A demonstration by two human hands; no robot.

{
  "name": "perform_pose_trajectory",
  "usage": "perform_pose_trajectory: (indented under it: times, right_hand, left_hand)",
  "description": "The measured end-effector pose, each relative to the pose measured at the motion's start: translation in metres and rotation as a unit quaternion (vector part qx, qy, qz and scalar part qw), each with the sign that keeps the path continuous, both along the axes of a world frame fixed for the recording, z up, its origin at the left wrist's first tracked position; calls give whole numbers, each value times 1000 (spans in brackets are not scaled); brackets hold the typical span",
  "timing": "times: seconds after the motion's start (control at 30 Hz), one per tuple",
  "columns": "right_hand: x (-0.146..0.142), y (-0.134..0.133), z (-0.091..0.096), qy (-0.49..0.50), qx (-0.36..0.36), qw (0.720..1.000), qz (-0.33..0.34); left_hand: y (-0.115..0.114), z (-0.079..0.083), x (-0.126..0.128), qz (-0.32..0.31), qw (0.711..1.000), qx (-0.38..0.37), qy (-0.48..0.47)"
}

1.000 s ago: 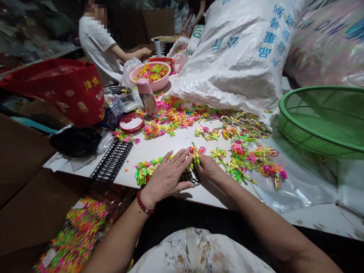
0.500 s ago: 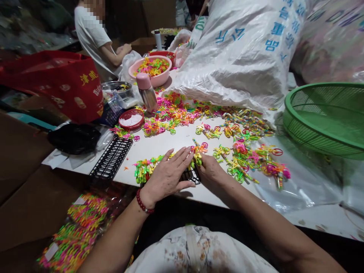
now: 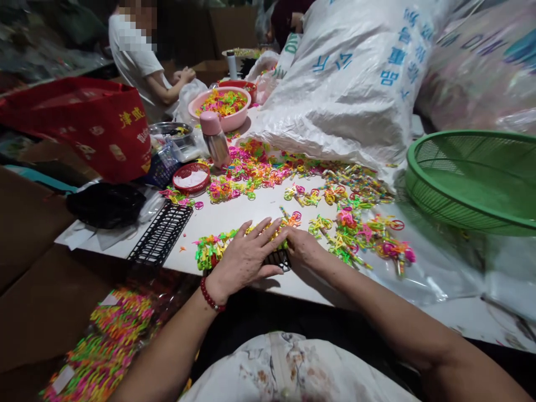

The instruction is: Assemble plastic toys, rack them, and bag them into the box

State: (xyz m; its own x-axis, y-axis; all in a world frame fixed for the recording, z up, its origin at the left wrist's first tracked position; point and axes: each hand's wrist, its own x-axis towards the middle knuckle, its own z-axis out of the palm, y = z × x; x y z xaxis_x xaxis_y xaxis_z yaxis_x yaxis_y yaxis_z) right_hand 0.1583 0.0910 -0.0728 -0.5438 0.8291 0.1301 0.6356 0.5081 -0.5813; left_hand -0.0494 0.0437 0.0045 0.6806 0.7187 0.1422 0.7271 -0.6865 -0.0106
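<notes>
My left hand (image 3: 247,254) lies flat, fingers spread, over a black plastic rack (image 3: 285,261) filled with small yellow and green plastic pieces (image 3: 209,248). The hand covers much of the rack. At the rack's right end, my right hand (image 3: 304,245) has its fingers pinched on a small yellow-green plastic piece (image 3: 282,244), mostly hidden behind my left fingers. Just beyond the fingertips lies a toy with a thin patterned stick and coloured wheel (image 3: 296,218). More such toys (image 3: 347,245) lie to the right of my right hand.
A second black rack (image 3: 161,231) lies left. Behind are a red basket (image 3: 191,178), a pink-capped flask (image 3: 215,139) and a pink basin (image 3: 228,121) of pieces. A large white sack (image 3: 343,84) leans at the back; a green sieve basket (image 3: 469,218) stands right. A co-worker (image 3: 138,67) sits at far left.
My right hand has moved slightly left, bringing its fingertips and the yellow-green piece to the rack under my left fingers. My left hand stays spread over the rack.
</notes>
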Motion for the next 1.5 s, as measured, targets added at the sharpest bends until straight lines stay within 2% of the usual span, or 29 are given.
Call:
perform_pose_trajectory:
  times: [0.1,0.2,0.33,0.47,0.53,0.67,0.8,0.9,1.0,1.17,1.33,1.5]
  right_hand:
    - [7,12,13,11,-19,1000,16]
    - [16,36,23,10,16,1000,1]
    - [17,70,25,-113,71,991,22]
    - [13,90,28,-258,62,963,45]
    - [14,96,31,-286,57,955,46]
    - [20,105,35,-300,65,950,62]
    - [24,106,37,-349,78,932,58]
    - [23,105,42,-361,81,927,63]
    - [21,104,46,-364,86,925,62]
    - [22,100,47,-360,88,927,57]
    - [30,95,44,-355,85,929,54]
    - [37,87,47,-329,81,941,-3]
  left_hand:
    - [0,0,2,13,1000,5,2]
    - [-2,0,6,37,999,20,-1]
    - [0,-9,17,116,992,47,-26]
    - [7,-20,34,219,972,67,-60]
    - [11,-21,39,240,967,60,-55]
    - [6,-3,29,223,972,45,-56]
    - [-20,19,-15,248,957,87,-126]
    - [-45,19,-56,260,944,105,-171]
    - [-65,8,-80,237,950,88,-186]
    - [-73,-13,-76,178,976,45,-116]
    - [-59,-28,-65,186,973,65,-121]
    - [-45,-31,-58,195,971,69,-116]
